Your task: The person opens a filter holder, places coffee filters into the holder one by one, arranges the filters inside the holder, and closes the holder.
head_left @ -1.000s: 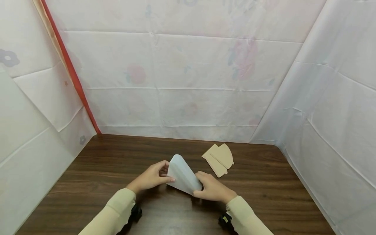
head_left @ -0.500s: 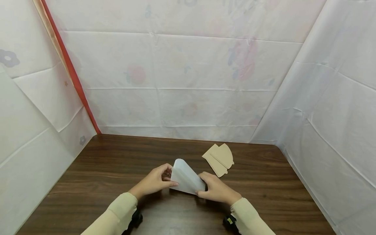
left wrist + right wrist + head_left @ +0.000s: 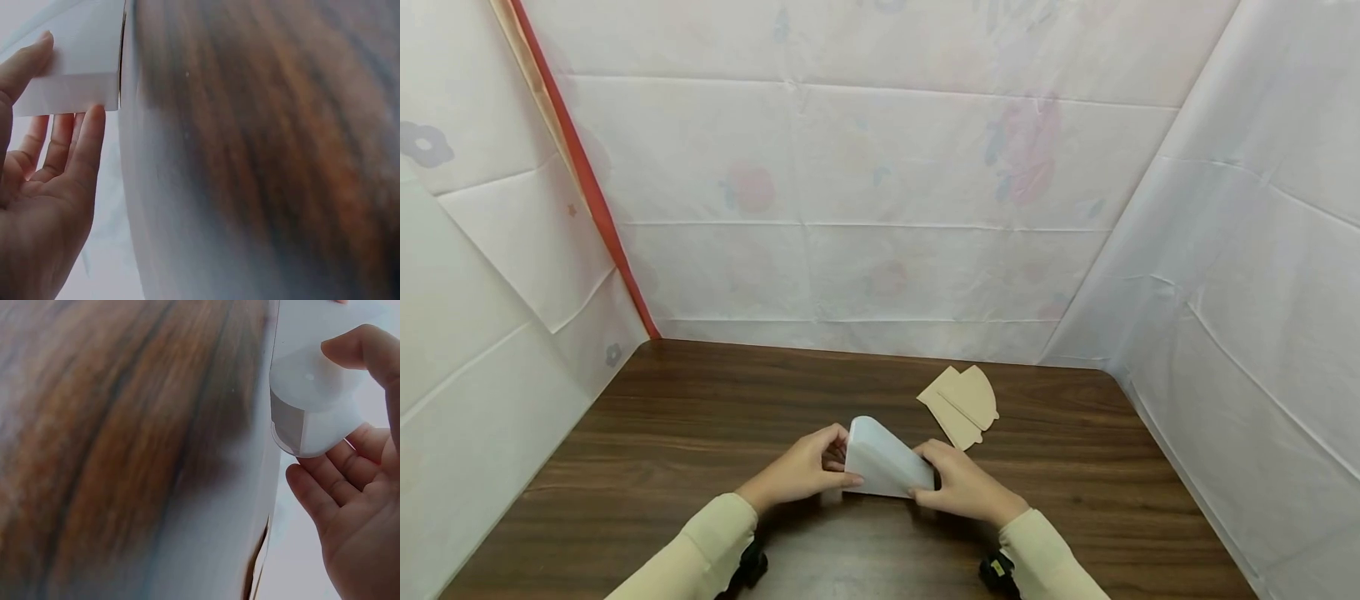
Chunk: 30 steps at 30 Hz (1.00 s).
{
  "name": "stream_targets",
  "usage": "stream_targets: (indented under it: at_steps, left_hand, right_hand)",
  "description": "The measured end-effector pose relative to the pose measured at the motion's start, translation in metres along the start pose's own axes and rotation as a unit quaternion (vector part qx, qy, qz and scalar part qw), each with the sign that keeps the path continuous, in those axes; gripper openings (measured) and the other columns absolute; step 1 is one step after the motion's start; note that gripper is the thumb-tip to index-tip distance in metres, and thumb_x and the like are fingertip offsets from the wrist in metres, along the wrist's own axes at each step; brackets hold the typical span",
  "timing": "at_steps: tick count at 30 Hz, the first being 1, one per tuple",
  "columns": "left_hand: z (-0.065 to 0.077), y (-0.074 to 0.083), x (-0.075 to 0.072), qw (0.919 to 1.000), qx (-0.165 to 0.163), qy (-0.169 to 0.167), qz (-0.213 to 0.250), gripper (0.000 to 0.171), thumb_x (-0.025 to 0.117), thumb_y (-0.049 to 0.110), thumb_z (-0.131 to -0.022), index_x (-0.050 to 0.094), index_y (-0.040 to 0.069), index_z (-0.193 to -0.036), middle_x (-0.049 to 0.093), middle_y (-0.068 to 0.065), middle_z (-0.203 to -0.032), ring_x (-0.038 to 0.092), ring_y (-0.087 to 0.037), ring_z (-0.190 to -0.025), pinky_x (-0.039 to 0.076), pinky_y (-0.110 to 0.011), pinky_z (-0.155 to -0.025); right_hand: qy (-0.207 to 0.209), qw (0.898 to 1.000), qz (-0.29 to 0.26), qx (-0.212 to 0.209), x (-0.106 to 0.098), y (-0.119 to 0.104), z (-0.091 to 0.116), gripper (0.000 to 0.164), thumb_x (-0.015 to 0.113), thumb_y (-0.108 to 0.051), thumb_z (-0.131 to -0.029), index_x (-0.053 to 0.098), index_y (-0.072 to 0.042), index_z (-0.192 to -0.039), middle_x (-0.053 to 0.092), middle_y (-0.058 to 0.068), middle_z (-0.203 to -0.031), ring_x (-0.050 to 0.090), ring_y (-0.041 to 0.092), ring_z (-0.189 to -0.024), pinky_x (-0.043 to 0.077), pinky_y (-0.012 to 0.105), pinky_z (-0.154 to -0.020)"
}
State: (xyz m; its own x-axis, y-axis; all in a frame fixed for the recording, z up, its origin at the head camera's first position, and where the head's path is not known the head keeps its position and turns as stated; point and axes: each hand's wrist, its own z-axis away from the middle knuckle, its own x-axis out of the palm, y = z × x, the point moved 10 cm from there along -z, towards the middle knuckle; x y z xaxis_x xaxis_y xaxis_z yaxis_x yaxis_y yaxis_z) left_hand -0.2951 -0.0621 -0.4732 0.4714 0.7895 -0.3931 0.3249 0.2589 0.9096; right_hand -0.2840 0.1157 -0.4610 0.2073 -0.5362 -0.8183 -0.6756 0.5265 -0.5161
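Observation:
Both hands hold a white wedge-shaped case (image 3: pixel 887 460) with rounded corners, close over the wooden table. My left hand (image 3: pixel 802 471) grips its left end, thumb on the near face and fingers behind. In the left wrist view, the thumb lies on the broad face of the case (image 3: pixel 81 47) and the fingertips meet its narrow side. My right hand (image 3: pixel 966 483) holds the tapered right end the same way. The right wrist view shows that rounded end of the case (image 3: pixel 306 394) between thumb and fingers, with a greyish panel on its edge.
Two tan fan-shaped coffee filter papers (image 3: pixel 962 404) lie overlapping on the table, beyond my right hand. The dark wooden table (image 3: pixel 715 392) is walled at the back and both sides by white printed sheeting (image 3: pixel 850 275). A red strip (image 3: pixel 587 187) runs down the back left corner.
Both hands have carried the white case a little to the right and lower in the head view. Its bottom edge has turned nearly level. The filter papers stay put.

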Motion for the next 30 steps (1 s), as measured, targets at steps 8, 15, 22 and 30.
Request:
stream_targets:
  at_steps: [8, 15, 22, 30]
  left_hand:
    - [0.001, 0.003, 0.007, 0.9995, 0.007, -0.027, 0.012, 0.04, 0.083, 0.015, -0.086, 0.053, 0.007, -0.111, 0.062, -0.006, -0.105, 0.066, -0.025, -0.1, 0.056, -0.029, -0.085]
    - [0.001, 0.007, 0.009, 0.9988, 0.015, -0.039, 0.026, 0.038, 0.082, 0.012, -0.086, 0.053, 0.005, -0.109, 0.062, -0.007, -0.106, 0.066, -0.027, -0.1, 0.056, -0.03, -0.084]
    - [0.001, 0.005, 0.01, 0.9984, 0.006, -0.045, 0.035, 0.038, 0.082, 0.01, -0.086, 0.053, 0.004, -0.109, 0.063, -0.008, -0.109, 0.066, -0.029, -0.104, 0.056, -0.03, -0.085]
    - [0.001, 0.0, 0.014, 0.9972, 0.0, -0.063, 0.042, 0.047, 0.08, 0.015, -0.088, 0.058, 0.01, -0.129, 0.065, -0.004, -0.119, 0.064, -0.024, -0.111, 0.055, -0.03, -0.089]
  right_hand:
    - [-0.001, 1.0, 0.01, -0.015, 0.0, -0.003, 0.003, 0.032, 0.078, -0.019, -0.084, 0.064, -0.013, -0.113, 0.061, -0.007, -0.107, 0.057, 0.006, -0.094, 0.052, 0.027, -0.08]
    - [-0.003, 1.0, 0.01, -0.016, 0.001, -0.003, 0.006, 0.033, 0.078, -0.019, -0.085, 0.063, -0.013, -0.114, 0.061, -0.007, -0.109, 0.058, 0.006, -0.095, 0.052, 0.027, -0.081]
    - [-0.008, 1.0, 0.001, -0.006, 0.002, -0.001, 0.008, 0.034, 0.078, -0.02, -0.086, 0.063, -0.014, -0.115, 0.061, -0.008, -0.109, 0.058, 0.006, -0.095, 0.053, 0.028, -0.081]
    - [-0.007, 1.0, -0.005, -0.003, 0.002, -0.001, 0.008, 0.034, 0.078, -0.02, -0.086, 0.062, -0.014, -0.116, 0.061, -0.008, -0.11, 0.058, 0.007, -0.096, 0.053, 0.029, -0.082]
